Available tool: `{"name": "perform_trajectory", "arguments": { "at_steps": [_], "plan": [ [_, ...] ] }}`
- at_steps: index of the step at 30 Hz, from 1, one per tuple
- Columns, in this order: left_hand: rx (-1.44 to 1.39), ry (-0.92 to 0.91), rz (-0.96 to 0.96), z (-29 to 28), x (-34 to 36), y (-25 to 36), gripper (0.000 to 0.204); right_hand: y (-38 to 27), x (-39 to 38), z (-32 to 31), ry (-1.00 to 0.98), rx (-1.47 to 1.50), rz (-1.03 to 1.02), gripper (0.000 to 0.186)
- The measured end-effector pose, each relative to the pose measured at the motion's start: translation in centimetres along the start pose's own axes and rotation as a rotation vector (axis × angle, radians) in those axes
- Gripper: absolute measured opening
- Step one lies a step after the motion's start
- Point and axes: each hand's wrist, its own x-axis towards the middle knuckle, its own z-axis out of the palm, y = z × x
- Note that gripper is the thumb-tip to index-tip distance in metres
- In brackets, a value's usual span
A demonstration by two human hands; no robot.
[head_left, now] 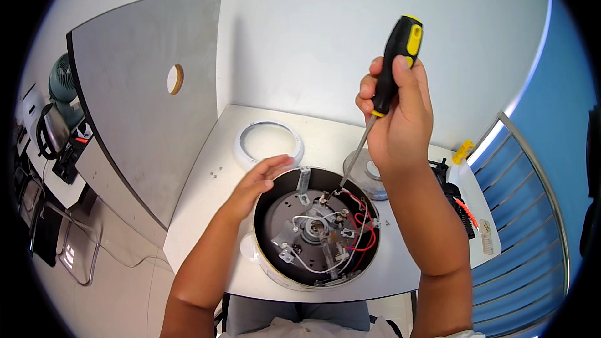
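My right hand (400,112) is closed round the black and yellow handle of a screwdriver (395,56). The screwdriver's shaft slants down, and its tip reaches the upper right inside of a round appliance housing (263,263). Inside that housing are a dark metal plate, white and red wires (366,231), metal brackets and a round fitting in the middle. On the housing's upper left rim rests my left hand (256,181), fingers stretched out and holding nothing. Whether the tip sits in a screw is too small to tell.
A white ring (240,150) lies behind the housing, with small screws (216,172) to its left. A grey round part (369,181) is behind my right forearm. Black tools and a red-orange screwdriver (466,213) lie at the right. A grey partition (144,87) borders the table's left; a metal railing (532,194) its right.
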Motion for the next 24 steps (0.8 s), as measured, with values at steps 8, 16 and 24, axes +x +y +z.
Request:
{"name": "perform_trajectory", "arguments": {
  "at_steps": [8, 16, 24],
  "plan": [
    [0.773, 0.009, 0.015, 9.4, 0.4, 10.1, 0.04, -2.8, -1.1, -1.5, 0.1, 0.02, -0.114, 0.02],
    [0.985, -0.058, -0.071, 12.4, 0.9, 9.6, 0.018, -2.6, -2.2, -1.3, 0.144, 0.116, -0.13, 0.022],
    [0.504, 0.225, -0.053, 11.5, 0.5, 7.3, 0.013, -7.3, -3.2, -1.7, 0.103, -0.013, -0.419, 0.023]
  ]
}}
